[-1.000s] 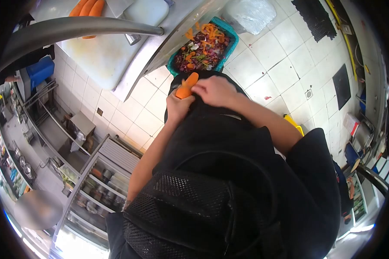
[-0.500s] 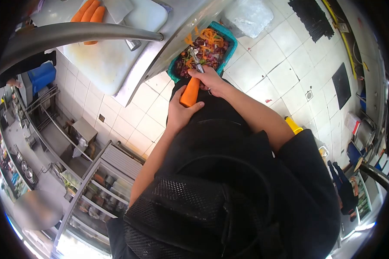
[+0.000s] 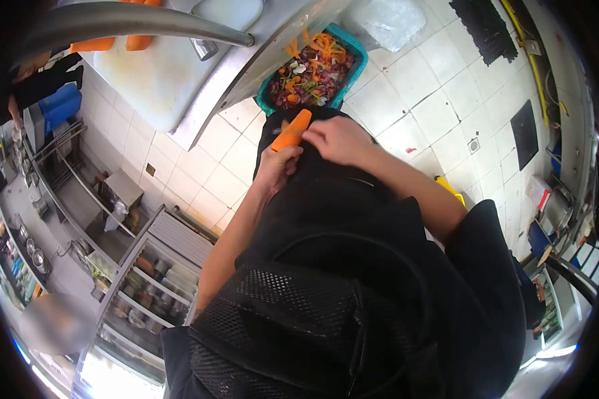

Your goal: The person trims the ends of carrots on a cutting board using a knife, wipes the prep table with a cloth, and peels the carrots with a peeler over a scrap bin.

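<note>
An orange carrot [image 3: 293, 132] is tilted in front of my body, its far end toward the scrap bin. Around its near end are the closed fingers of my left hand [image 3: 279, 165]. Close beside the carrot, on its right, my right hand [image 3: 340, 139] is curled in a grip. What it grips is too hidden and blurred to make out; a small blurred shape shows at the carrot's left edge. Just beyond both hands stands a teal bin [image 3: 361, 61] holding orange peels and red and green vegetable scraps.
More carrots [image 3: 138, 41] lie by a white cutting board [image 3: 150, 86] on the metal counter, under a curved metal bar [image 3: 133, 25]. A clear plastic bag [image 3: 389, 23] is on the tiled floor. People stand at far left and far right.
Half a second ago a metal peeler showed in my right hand over the bin; now that hand is drawn back beside the carrot. My left hand has shifted its hold to the carrot's near end.
</note>
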Motion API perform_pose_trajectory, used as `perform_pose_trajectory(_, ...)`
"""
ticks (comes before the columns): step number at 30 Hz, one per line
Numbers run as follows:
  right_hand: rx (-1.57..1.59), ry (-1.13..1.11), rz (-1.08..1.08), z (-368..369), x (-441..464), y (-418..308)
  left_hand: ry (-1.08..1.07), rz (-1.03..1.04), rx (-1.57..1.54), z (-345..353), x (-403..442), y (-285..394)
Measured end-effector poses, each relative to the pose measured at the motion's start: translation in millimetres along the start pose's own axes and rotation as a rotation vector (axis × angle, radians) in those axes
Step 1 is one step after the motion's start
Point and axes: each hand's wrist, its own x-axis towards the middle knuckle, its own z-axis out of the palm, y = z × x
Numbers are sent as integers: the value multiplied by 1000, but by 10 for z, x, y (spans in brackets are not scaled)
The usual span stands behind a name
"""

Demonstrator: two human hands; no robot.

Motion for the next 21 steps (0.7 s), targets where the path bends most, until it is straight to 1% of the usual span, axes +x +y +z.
perform_pose_trajectory(1, -59, 71, -17, 13, 85, 173, -13, -7, 43, -23, 1, -12)
perform_pose_trajectory(3, -152, 64, 140, -15, 301, 582, -29, -14, 94, -25, -12, -4)
perform_pose_trajectory(5, -174, 95, 270, -42, 432, 805, -6, 65, 237, 55, -35, 34)
perform_pose_trajectory(6, -178, 91, 265, -44, 437, 772, -3, 67, 232, 86, -50, 34)
perform_pose_trajectory(8, -36, 163, 221, -54, 419, 487, 129, 132, 444, 111, -88, 48)
perform_pose_trajectory(9, 5, 97, 165, -112, 291, 168, 126, 133, 446, 86, -55, 39)
perform_pose_trajectory(11, 52, 87, 6, 48, 52, -139, 143, 168, 478, 17, 32, -12)
perform_pose_trajectory(14, 27, 41, 4, 59, 71, -104, 169, 167, 455, 70, -38, 42)
perform_pose_trajectory(15, 46, 48, 46, 37, 146, 16, 171, 168, 455, 49, -43, 40)
perform_pose_trajectory(17, -135, 40, 164, 110, 388, 451, 119, 111, 383, -19, -55, 18)
perform_pose_trajectory(18, -132, 42, 166, 185, 454, 661, 118, 110, 387, -7, -74, 25)
perform_pose_trajectory(20, -79, 127, 351, 317, 600, 977, 192, 130, 432, 44, -119, 73)
perform_pose_trajectory(21, -77, 114, 348, 381, 681, 1024, 201, 123, 426, 44, -169, 78)
